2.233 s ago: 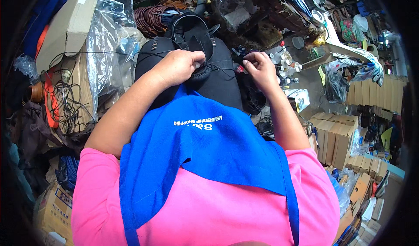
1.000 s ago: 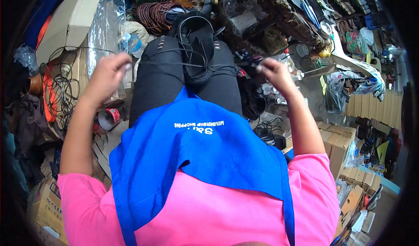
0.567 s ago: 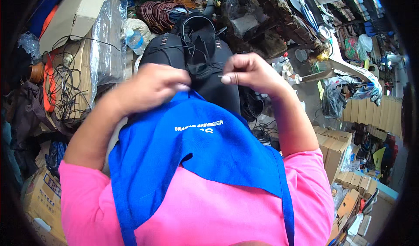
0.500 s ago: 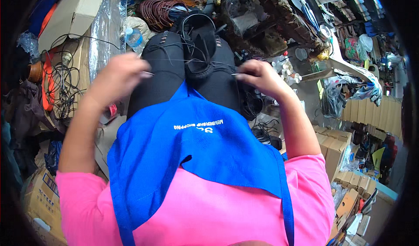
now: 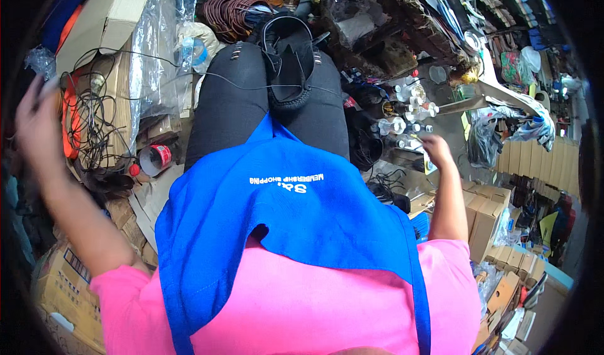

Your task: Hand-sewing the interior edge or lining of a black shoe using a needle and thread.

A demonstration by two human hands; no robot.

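A black shoe (image 5: pixel 290 100) rests between my thighs, its opening facing up and its ridged sole edge toward me. Dark thread (image 5: pixel 236 82) runs from the shoe across my left thigh toward the left; a short stretch also shows on its right side. My left hand (image 5: pixel 36 119) is far out at the left, raised beside the tangled cords and smeared by motion, so its fingers are unclear. Out to the right, near several small bottles (image 5: pixel 415 109), my right hand (image 5: pixel 438 152) has its fingers pinched together. Whatever they hold is too small to make out.
A tangle of black cord (image 5: pixel 94 125) lies over cardboard at the left, near a cut plastic bottle (image 5: pixel 155 159). Coiled brown cord (image 5: pixel 229 16) sits beyond my knees. Cardboard boxes (image 5: pixel 484 216) are stacked at the right. A dark shoe (image 5: pixel 365 142) stands beside my right thigh.
Both hands have swung outward from beside the shoe, the left much farther than the right. The thread now trails in a loose curve to the left. The shoe stays between my thighs.
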